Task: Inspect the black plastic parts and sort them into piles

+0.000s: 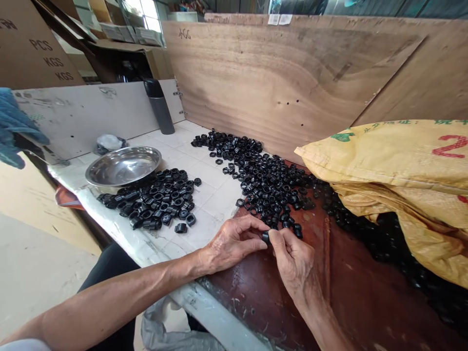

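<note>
A small black plastic ring-like part (265,237) is pinched between my two hands over the dark red board. My left hand (236,243) grips it from the left with thumb and fingers. From the right, my right hand (296,256) has thumb and fingertips closed on the same part; its inner side is hidden. Just beyond my hands spreads a large pile of black rings (268,183), running back to the wooden panel. A second pile of black parts (161,197) lies to the left on the white tabletop, some with a closed face showing.
A shallow steel bowl (124,165) stands behind the left pile, near a dark grey flask (161,107). The wooden panel (263,73) walls the back. At right, a yellow woven sack (398,170) lies over more black parts. A blue glove (18,126) hangs at far left.
</note>
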{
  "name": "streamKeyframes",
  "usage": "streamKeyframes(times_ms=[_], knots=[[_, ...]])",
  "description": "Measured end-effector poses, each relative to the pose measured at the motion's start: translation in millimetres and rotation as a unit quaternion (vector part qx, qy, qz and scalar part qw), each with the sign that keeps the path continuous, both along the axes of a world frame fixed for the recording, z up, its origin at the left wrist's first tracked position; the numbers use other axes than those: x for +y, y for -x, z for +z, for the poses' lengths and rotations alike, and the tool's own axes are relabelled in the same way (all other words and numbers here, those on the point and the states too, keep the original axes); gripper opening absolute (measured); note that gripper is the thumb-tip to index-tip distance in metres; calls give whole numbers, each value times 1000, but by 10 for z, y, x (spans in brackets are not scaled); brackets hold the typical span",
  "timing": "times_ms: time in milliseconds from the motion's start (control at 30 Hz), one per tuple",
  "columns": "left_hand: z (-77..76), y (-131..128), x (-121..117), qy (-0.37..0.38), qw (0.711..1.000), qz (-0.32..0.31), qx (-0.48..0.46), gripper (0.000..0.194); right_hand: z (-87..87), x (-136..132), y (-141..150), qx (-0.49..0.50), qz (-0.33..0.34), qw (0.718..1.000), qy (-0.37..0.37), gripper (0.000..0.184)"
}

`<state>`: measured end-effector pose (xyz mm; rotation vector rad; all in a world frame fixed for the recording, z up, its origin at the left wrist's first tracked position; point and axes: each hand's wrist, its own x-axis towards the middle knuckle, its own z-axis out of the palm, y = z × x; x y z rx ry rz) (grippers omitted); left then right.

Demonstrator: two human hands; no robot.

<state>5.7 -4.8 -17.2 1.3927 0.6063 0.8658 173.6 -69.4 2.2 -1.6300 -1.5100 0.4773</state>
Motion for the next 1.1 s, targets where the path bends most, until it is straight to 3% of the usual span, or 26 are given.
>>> streamKeyframes(times_ms=[100,200,333,600,767,900,1000,1100], knots=[[1,-26,0,62,997,-2,-46,30,-51,-6,-7,46,37,997,-42,29],[0,-22,9,62,996,5,-58,29,-53,-12,-21,22,61,996,-54,25],[-2,-5,17,2,1000,21,-8,27,14,-20,-12,-53,7,998,-13,49],[7,11,33,33,998,44,22,31,54,-27,-5,-27,44,999,-4,52],[17,5,36,36,998,44,9,32,9,-33,-24,-28,30,999,-4,47],[13,2,27,35,999,33,8,31,-27,-11,-14,41,38,998,-3,27],[-4,17,25,-17,999,29,28,27,-78,4,11,96,42,994,24,29],[-17,41,26,-168,981,47,88,22,-150,6,47,149,7,987,63,32]])
